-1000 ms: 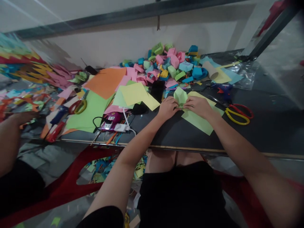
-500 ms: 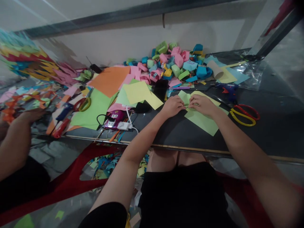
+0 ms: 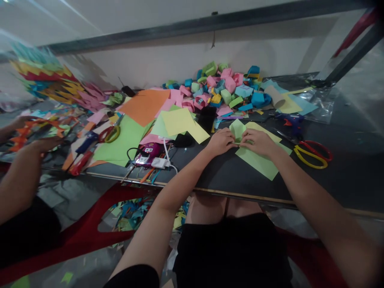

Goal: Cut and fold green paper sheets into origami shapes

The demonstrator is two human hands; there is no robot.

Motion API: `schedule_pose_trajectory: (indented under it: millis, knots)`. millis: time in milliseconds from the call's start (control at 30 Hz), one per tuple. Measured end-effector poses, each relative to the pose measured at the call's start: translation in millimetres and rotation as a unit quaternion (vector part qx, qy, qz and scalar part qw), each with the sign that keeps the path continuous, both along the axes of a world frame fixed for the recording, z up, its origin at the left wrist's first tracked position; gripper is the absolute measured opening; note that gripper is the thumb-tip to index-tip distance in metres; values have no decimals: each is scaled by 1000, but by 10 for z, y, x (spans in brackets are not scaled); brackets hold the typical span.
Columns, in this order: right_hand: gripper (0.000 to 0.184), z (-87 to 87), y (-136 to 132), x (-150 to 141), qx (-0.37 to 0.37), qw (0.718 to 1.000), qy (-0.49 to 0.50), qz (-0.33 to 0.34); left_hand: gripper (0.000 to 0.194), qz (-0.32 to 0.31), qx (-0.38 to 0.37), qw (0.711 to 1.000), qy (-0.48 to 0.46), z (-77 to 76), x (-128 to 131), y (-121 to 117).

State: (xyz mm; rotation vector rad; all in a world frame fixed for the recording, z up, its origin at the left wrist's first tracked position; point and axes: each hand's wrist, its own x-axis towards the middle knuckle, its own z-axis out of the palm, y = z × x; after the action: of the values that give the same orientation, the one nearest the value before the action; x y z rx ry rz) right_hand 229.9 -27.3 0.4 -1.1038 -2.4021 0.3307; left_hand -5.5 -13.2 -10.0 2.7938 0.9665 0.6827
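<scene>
Between my two hands stands a partly folded piece of light green paper (image 3: 237, 129), its far part raised off the table. My left hand (image 3: 222, 142) pinches its near left edge, fingertips close together. From the other side my right hand (image 3: 257, 141) grips the near right edge, and the two sets of fingertips almost meet. A flat light green sheet (image 3: 260, 163) lies below and partly under my right hand. Beyond that hand a yellow sheet (image 3: 264, 131) shows. Scissors with red and yellow handles (image 3: 312, 155) rest right of my right hand.
Folded paper pieces (image 3: 228, 86) are heaped along the wall. A blue glue gun (image 3: 292, 122) lies at right. Orange paper (image 3: 145, 105), green sheets (image 3: 120, 146) and a purple power strip (image 3: 148, 154) are at left. A co-worker's hand (image 3: 49, 144) is among orange cutouts at far left.
The raised part of the green paper stands more upright and opened between my hands. My view has tilted up slightly. A second hand of the co-worker now shows at far left.
</scene>
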Motion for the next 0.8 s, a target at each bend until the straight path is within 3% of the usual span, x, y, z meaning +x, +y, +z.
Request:
schedule_pose_trajectory:
  millis: [267, 600, 800]
  knots:
    - [22, 10, -25, -11, -9, 1000, -28, 4, 25, -32, 44, 998, 40, 56, -22, -11]
    - [24, 0, 36, -76, -16, 1000, -21, -10, 29, -28, 10, 1000, 5, -11, -89, 136]
    - [26, -49, 38, -143, -26, 995, -26, -92, 29, 0, -9, 1000, 8, -28, -158, 238]
